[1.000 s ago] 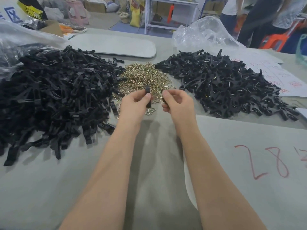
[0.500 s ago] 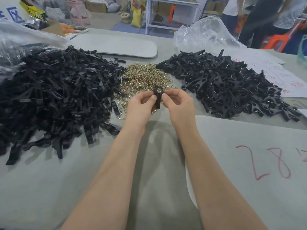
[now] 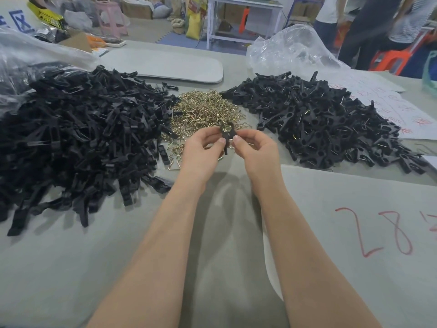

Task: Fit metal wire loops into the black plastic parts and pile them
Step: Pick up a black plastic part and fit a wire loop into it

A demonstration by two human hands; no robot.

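My left hand (image 3: 203, 150) and my right hand (image 3: 254, 150) both pinch one black plastic part (image 3: 227, 133) between thumbs and fingers, held upright just above the table. A ring-shaped end of the part shows at its top. Right behind it lies a heap of brass-coloured wire loops (image 3: 208, 112). A large pile of plain black plastic parts (image 3: 78, 136) spreads to the left. To the right lies another pile of black parts with wire showing in them (image 3: 319, 121). A loose wire loop (image 3: 173, 163) lies by my left wrist.
Grey sheets cover the table; one at the right (image 3: 354, 221) bears red numbers. A grey board (image 3: 165, 65) lies at the back, clear plastic bags at the back left (image 3: 28, 55) and back right (image 3: 290, 50). People stand beyond the table at the far right (image 3: 369, 24).
A second ago the left hand alone held the part upright and the right hand was apart. The hands have come together on the part, which has turned its ring end into view.
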